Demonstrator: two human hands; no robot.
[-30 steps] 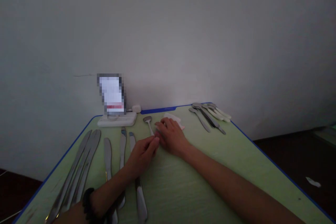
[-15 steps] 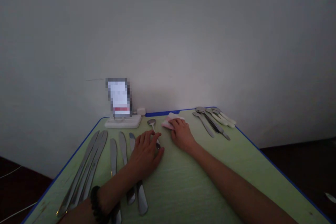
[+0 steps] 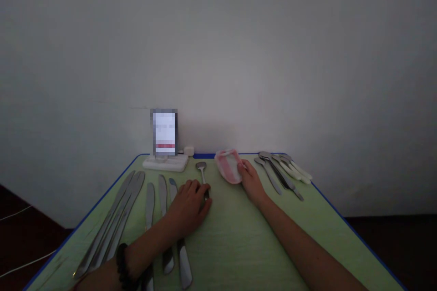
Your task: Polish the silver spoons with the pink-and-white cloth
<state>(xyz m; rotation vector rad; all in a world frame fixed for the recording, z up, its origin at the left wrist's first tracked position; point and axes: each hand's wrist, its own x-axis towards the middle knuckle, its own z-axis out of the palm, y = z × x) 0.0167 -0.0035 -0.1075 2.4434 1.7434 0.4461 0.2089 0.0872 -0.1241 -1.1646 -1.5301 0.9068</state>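
Note:
My left hand [image 3: 191, 203] rests low over the table, its thumb and fingers closed around the handle of a metal spoon [image 3: 201, 166]. The bowl of that spoon points toward the wall, and part of its handle is hidden under my fingers. In my right hand [image 3: 251, 183] is a pink and white cloth [image 3: 229, 167], gripped at its right edge between thumb and fingers and hanging open. Beneath and beside my left forearm lie several table knives; one knife [image 3: 173, 187] is right by my left fingers, partly covered by the hand.
Three long knives [image 3: 116, 218] lie together on the left of the green table [image 3: 235, 245]. At the back right are several spoons [image 3: 269, 175], some with white handles. A lit phone [image 3: 165, 132] stands on a white base [image 3: 165, 163] against the wall.
My right hand has lifted the cloth, which was bunched on the table, and it now hangs spread out. My left hand stays at the spoon. The view has shifted slightly.

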